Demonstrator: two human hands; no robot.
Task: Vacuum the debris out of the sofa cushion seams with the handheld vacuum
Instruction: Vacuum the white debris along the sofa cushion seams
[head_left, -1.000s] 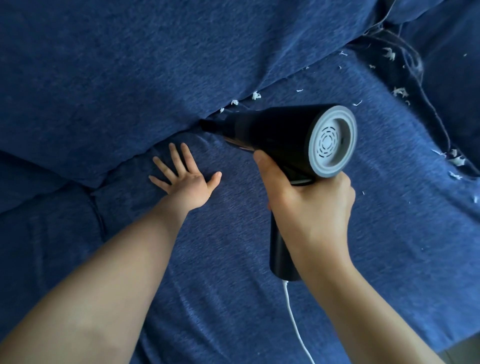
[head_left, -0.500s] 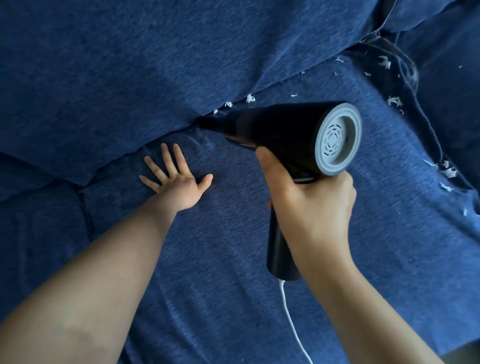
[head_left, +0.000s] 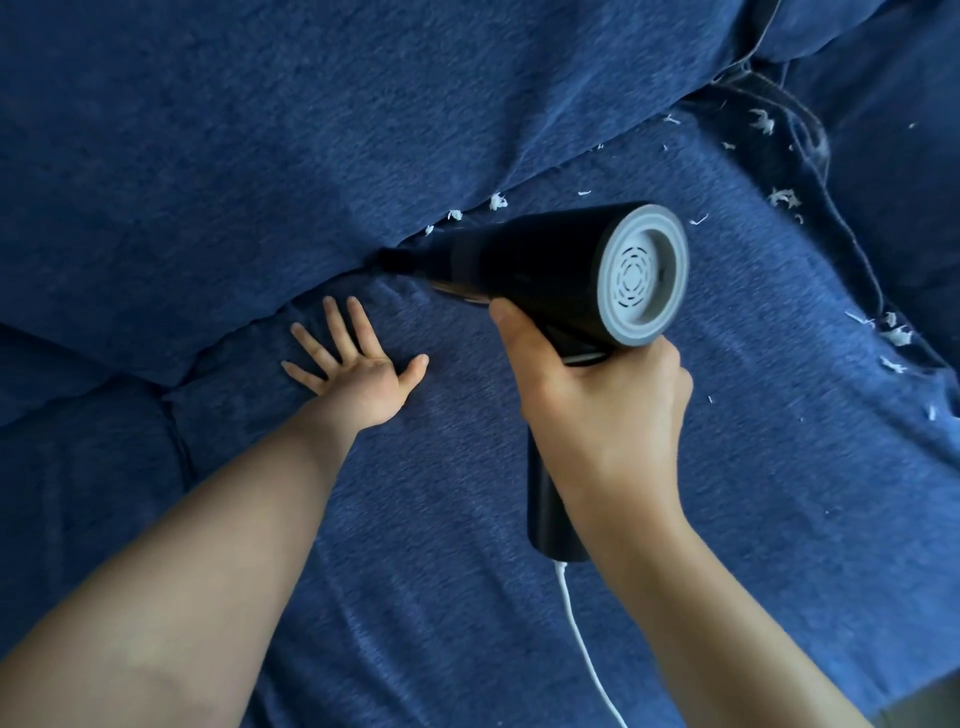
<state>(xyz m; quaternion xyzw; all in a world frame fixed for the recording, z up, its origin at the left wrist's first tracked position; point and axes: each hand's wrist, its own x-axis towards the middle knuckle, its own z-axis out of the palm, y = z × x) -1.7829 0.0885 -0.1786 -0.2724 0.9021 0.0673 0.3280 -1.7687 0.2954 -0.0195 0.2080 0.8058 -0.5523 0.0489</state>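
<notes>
The handheld vacuum is a black, pistol-shaped unit with a grey vented rear cap facing the camera. It lies nearly level above the blue seat cushion, its narrow nozzle tip pushed into the seam where the seat cushion meets the back cushion. The right hand is wrapped round the vacuum's grip just under the barrel, fingers curled tight about it, the thumb stretched up along the near side of the body. The wrist is bent slightly and the bare forearm runs down to the lower right corner. The black handle sticks out below the hand, and a white cord leaves its bottom end and trails to the lower edge.

The left hand lies palm down on the seat cushion, just left of the nozzle and near the seam. Its fingers are straight and spread, tips pointing toward the seam, thumb splayed out to the right; it holds nothing and presses flat on the fabric. The left forearm reaches in straight from the lower left corner.

White debris flecks sit along the seam just right of the nozzle. More white scraps are scattered toward the far right, along the seam beside the neighbouring cushion, well apart from the nozzle.
</notes>
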